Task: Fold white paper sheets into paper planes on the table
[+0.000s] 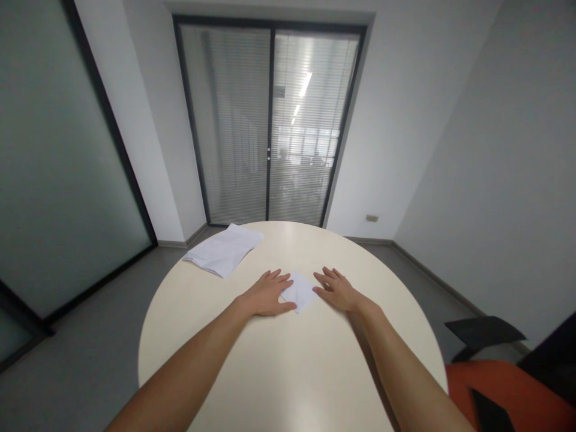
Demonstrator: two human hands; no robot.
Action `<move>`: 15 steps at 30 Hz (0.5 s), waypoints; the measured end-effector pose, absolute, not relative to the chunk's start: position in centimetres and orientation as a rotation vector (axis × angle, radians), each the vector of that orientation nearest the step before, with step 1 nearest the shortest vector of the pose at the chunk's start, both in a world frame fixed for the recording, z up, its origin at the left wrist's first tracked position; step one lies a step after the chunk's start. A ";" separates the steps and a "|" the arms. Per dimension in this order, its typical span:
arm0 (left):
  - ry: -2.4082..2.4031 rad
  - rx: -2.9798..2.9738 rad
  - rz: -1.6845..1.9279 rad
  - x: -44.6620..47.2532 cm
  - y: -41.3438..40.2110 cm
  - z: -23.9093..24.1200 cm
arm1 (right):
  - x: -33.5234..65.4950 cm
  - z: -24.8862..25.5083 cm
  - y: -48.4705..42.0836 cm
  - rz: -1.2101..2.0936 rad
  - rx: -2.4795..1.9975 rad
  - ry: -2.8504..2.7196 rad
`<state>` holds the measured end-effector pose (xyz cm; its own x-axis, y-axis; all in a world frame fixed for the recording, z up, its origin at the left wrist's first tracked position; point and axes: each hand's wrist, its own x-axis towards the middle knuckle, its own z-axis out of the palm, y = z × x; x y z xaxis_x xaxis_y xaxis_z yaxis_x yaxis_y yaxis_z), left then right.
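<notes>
A small folded piece of white paper [299, 291] lies on the round cream table [279, 372], between my two hands. My left hand [270, 293] rests flat with its fingers spread, its thumb and fingertips over the paper's left edge. On the other side, my right hand [336, 290] is open too, palm down, with fingertips at or just beside the paper's right edge; whether they touch it I cannot tell. The left part of the paper is partly hidden under my left hand.
Larger white sheets [225, 249] lie at the table's far left edge. An orange chair [508, 390] with black armrests stands at the lower right. Beyond the table are a glass door with blinds [234, 132] and white walls; a frosted glass panel [58, 156] is at the left.
</notes>
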<state>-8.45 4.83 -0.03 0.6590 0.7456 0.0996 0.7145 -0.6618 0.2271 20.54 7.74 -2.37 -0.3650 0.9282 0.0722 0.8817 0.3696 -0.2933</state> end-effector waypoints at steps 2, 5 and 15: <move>1.202 2.701 0.285 -8.5 4.8 -0.1 | 21.0 -2.2 7.7 0.333 -1.679 -2.369; 1.206 2.698 0.288 -8.4 4.8 -0.1 | 21.1 -1.7 7.6 0.353 -1.566 -2.396; 1.218 2.689 0.324 -8.8 5.3 -0.4 | 17.2 0.9 6.1 0.462 -1.011 -2.459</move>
